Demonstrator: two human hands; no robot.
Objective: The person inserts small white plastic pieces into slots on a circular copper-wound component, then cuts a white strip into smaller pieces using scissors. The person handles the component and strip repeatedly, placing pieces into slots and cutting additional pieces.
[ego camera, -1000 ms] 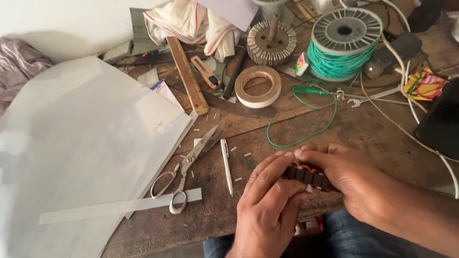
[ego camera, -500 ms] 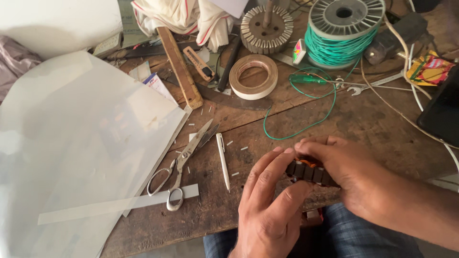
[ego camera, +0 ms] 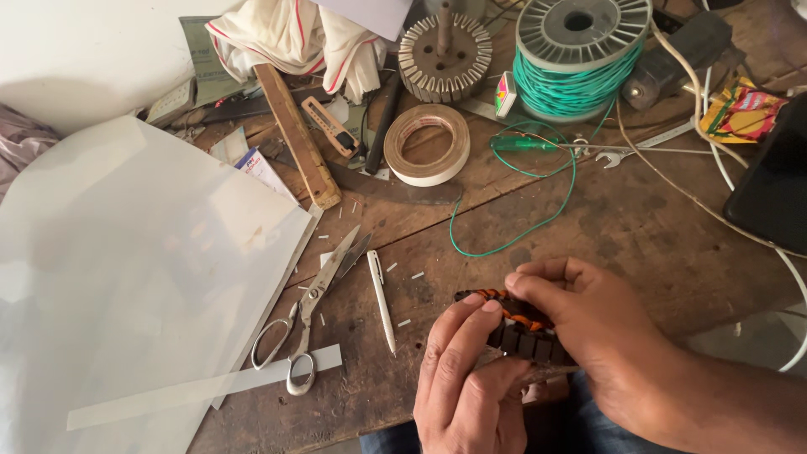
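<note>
Hands meet at the near edge of the wooden table point(ego camera: 639, 227). Both hold one small dark metal part with orange wire point(ego camera: 517, 319) on top. The left hand point(ego camera: 466, 387) grips it from below, fingers bent around its side. The right hand point(ego camera: 588, 336) pinches its top with curled fingers. Left of the part lie a white pen point(ego camera: 381, 301) and, farther left, scissors point(ego camera: 311, 307) on a white strip point(ego camera: 202, 388). Far behind the part sit a tape roll point(ego camera: 427, 145) and a spool of green wire point(ego camera: 580, 59).
</note>
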